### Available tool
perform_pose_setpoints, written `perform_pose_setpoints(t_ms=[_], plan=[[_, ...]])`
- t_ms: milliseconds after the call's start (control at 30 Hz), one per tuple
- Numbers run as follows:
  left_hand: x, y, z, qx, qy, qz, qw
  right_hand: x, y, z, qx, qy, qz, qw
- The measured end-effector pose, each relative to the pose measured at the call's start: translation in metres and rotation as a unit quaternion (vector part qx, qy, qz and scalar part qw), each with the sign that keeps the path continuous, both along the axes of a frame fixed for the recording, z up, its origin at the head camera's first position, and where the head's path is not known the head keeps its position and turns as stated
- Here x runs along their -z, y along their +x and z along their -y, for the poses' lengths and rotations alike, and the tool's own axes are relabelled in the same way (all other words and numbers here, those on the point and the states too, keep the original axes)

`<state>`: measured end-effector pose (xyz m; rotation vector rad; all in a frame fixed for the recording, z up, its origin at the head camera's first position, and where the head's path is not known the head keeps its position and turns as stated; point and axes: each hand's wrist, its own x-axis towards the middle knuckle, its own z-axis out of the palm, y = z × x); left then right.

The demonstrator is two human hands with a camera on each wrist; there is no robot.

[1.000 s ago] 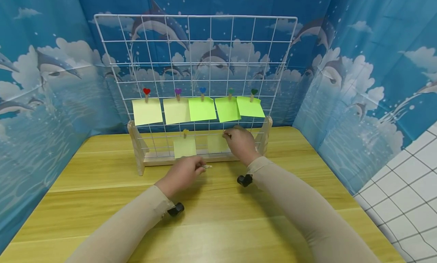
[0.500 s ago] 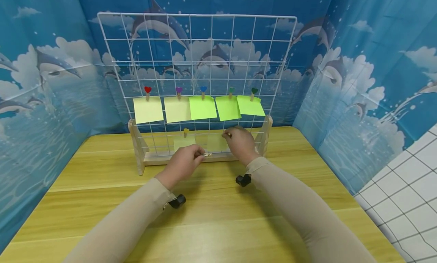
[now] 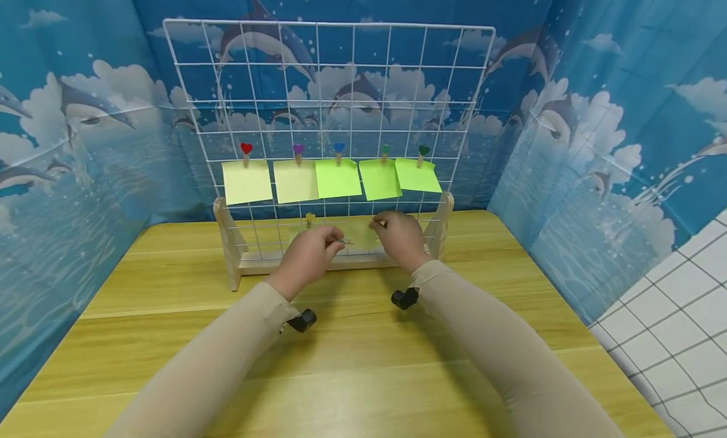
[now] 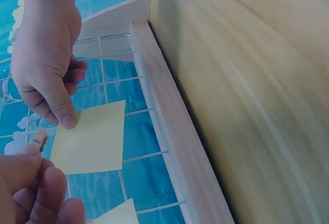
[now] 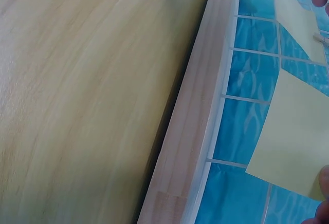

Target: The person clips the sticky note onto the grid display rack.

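My left hand (image 3: pixel 309 258) pinches a small wooden clothespin (image 4: pixel 40 138) between thumb and fingers, close to the grid. Just right of it, my right hand (image 3: pixel 401 241) pinches a pale yellow sticky note (image 4: pixel 91 139) by its corner against the white wire grid (image 3: pixel 352 100). The clothespin is near the note but apart from it in the left wrist view. Left of this note hangs another pale note (image 5: pixel 298 18) under a yellow-topped clothespin (image 3: pixel 310 219); my left hand covers much of it in the head view.
Above, a row holds pale yellow notes (image 3: pixel 247 182) and bright green notes (image 3: pixel 338 179), each under a heart-topped clothespin. Wooden feet (image 3: pixel 227 245) and a bottom bar (image 5: pixel 193 100) support the grid on the wooden table (image 3: pixel 352 362). A dolphin-print curtain (image 3: pixel 568 110) stands behind.
My left hand has risen and moved forward with the clothespin, from in front of the bottom bar to beside the held note. My right hand stays nearly still on the note.
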<state>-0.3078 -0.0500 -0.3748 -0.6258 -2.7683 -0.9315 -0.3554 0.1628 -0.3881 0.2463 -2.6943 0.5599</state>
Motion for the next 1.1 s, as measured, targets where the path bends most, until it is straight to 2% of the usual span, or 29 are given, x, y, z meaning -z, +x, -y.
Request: perform_pose_setpoints(t_ms=[167, 567, 833, 1100], plan=[[-0.005, -0.007, -0.003, -0.010, 0.000, -0.005, 0.9999, -0.001, -0.001, -0.001, -0.002, 0.005, 0.006, 1.000], [-0.011, -0.027, -0.008, -0.025, -0.051, -0.040, 0.9976, -0.005, -0.002, -0.001, -0.001, 0.025, 0.010, 1.000], [-0.013, -0.033, -0.014, -0.028, -0.093, -0.083, 0.9918, -0.006, -0.003, -0.001, -0.004, 0.037, 0.009, 0.999], [-0.017, -0.034, -0.020, -0.029, -0.101, -0.090, 0.9904, -0.011, 0.001, 0.000, -0.014, 0.043, 0.007, 0.999]])
